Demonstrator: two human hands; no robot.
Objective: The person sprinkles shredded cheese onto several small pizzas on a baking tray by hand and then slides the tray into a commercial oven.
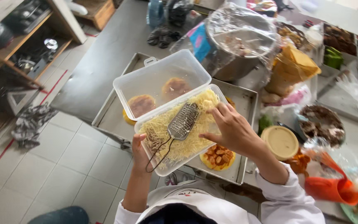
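Looking down from the head view, packages crowd the far worktop [100,62]: a steel pot [239,45] wrapped in clear film, a blue-and-pink packet [199,41] leaning against it, a yellow paper bag [291,66], and a round cream lid [280,142] nearer by. Closer in, the left hand [139,151] grips the near edge of a clear plastic box [179,128] — hinged lid tipped open — held above a metal tray [114,116]. Pale yellow shredded cheese [195,124] fills the box, with a small metal grater [182,121] lying on top. Over the shreds, the right hand [231,128] hangs with fingers pinched together. One topped round [218,157] sits on the tray below.
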